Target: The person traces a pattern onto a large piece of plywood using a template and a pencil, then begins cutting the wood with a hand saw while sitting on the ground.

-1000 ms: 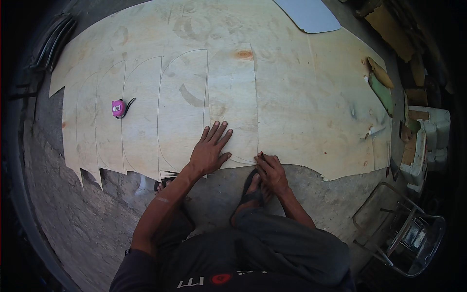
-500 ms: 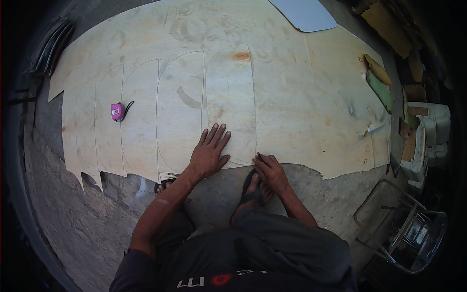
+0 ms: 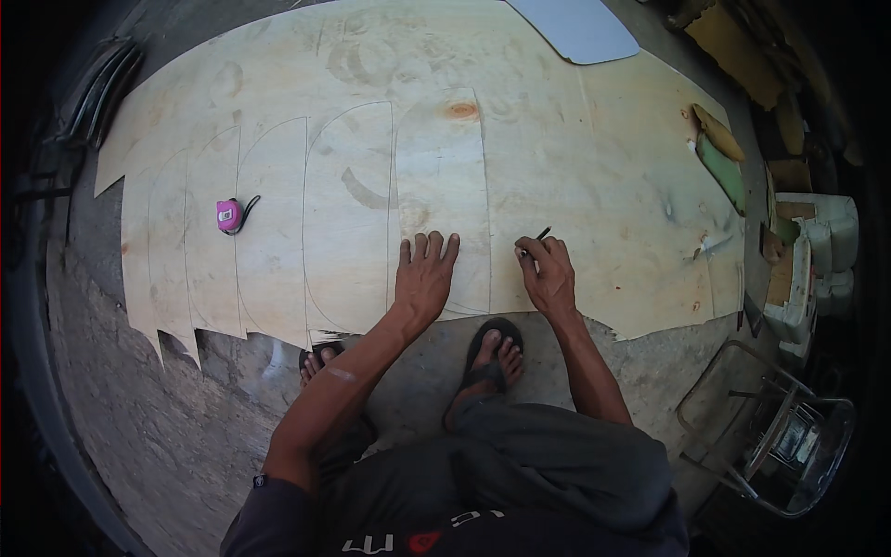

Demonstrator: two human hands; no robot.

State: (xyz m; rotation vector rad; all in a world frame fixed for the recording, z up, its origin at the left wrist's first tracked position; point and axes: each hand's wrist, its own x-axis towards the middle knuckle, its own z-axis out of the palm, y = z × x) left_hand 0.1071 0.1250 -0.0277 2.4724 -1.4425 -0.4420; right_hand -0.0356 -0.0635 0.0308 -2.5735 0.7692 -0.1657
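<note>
A large pale plywood sheet (image 3: 594, 186) spreads in front of me, with several curved-top panel outlines drawn side by side on its left half. My left hand (image 3: 425, 278) lies palm down with fingers extended near the foot of the rightmost panel shape (image 3: 441, 176), which looks like a separate thin plywood piece laid on the sheet. To the right of that shape, my right hand (image 3: 550, 277) grips a dark pencil (image 3: 545, 232) between thumb and fingers. A pink tape measure (image 3: 229, 216) with a black wrist strap rests on the outlines at left.
A white board (image 3: 585, 32) overlaps the sheet's far edge. Green and tan scraps (image 3: 722, 162) lie at its right edge. White blocks (image 3: 817, 241) and a metal-framed chair (image 3: 780, 436) stand on the right. The sheet's near edge is jagged at left, above the concrete floor (image 3: 186, 418).
My right hand has lifted from the panel shape's lower right corner and moved right and farther away with the pencil. My left hand has shifted right, its fingers closer together.
</note>
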